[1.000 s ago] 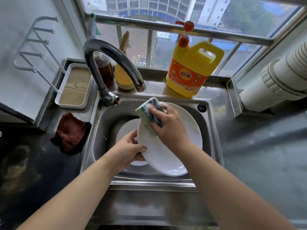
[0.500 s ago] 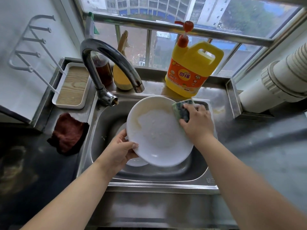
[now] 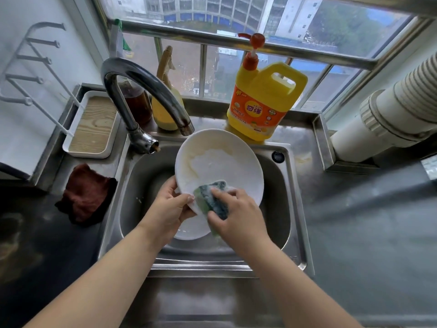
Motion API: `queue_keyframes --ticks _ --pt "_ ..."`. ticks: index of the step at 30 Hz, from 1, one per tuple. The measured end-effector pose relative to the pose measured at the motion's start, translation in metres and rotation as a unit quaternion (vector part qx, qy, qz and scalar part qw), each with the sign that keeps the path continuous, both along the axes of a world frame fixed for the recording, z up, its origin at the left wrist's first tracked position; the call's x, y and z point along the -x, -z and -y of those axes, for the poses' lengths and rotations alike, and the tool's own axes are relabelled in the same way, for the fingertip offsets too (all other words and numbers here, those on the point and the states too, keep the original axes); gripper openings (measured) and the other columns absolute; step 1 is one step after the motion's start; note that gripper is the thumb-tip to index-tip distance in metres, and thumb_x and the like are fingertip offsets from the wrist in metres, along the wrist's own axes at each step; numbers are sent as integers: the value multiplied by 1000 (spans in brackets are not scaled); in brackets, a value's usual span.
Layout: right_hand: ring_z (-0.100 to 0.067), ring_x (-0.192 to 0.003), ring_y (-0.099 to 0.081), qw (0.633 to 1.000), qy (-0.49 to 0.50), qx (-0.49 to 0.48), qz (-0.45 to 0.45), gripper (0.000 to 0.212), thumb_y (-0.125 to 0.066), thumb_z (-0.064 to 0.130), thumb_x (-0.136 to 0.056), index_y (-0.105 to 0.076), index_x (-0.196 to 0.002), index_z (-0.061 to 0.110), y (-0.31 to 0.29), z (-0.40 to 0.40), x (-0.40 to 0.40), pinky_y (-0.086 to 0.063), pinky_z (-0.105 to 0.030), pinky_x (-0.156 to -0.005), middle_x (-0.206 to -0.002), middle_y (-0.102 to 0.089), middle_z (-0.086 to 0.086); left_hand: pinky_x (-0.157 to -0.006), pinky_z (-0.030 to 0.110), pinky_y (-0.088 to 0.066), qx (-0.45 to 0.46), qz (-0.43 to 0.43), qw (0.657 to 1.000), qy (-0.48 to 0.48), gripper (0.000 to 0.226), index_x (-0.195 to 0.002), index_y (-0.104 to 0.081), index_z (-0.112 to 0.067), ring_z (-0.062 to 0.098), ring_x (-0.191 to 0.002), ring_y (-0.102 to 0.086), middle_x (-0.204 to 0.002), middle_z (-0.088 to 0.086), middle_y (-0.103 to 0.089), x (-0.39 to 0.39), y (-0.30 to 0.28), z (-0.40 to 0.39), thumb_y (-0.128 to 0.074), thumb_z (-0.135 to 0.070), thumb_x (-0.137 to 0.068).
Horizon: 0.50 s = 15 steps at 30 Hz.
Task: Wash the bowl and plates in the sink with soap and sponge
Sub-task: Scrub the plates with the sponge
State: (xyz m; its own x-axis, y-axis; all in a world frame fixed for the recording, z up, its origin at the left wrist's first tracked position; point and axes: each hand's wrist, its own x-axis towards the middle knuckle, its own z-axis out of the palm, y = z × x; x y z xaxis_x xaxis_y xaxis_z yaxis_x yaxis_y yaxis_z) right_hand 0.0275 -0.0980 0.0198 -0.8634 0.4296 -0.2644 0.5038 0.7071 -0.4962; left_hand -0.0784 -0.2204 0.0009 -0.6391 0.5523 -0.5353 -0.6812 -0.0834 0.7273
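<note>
Head cam: left hand (image 3: 169,209) pinches the near-left rim of the soapy white plate (image 3: 220,162), tilted over the sink (image 3: 289,185). Right hand (image 3: 238,214) has fingers curled round the green-blue sponge (image 3: 210,197), pressed on the plate's lower edge. Another plate (image 3: 191,229) sits underneath.

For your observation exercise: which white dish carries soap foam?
The tilted plate held up by the left hand; the other dish lies below it in the sink.

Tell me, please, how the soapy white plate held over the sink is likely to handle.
The white plate looks rigid and probably breakable. Suds coat its face, so it is likely slippery; the left hand pinches only its lower rim. The right hand pressing the sponge near that rim could make it pivot.
</note>
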Motion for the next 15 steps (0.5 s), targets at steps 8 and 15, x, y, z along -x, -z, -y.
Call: queue_keyframes --ticks 8,15 --pt "-19 -115 -42 993 -61 -97 9 52 -62 39 -83 -52 -134 38 -5 -52 -4 -39 -33 -97 -133 -47 2 -61 31 -58 8 -1 1000 3 43 -115 -57 -19 24 -91 -65 -103 8 -65 11 -4 14 -41 13 -90" --pt "-28 -125 -37 989 24 -143 -22 55 -56 37 -92 -41 -144 29 -5 -83 30 -35 -39 -105 -142 -40 -6 -59 33 -58 -22 7 998 57 50 -121 -55 -12 23 -80 -70 -102 12 -65 6 -9 10 -57 12 -77"
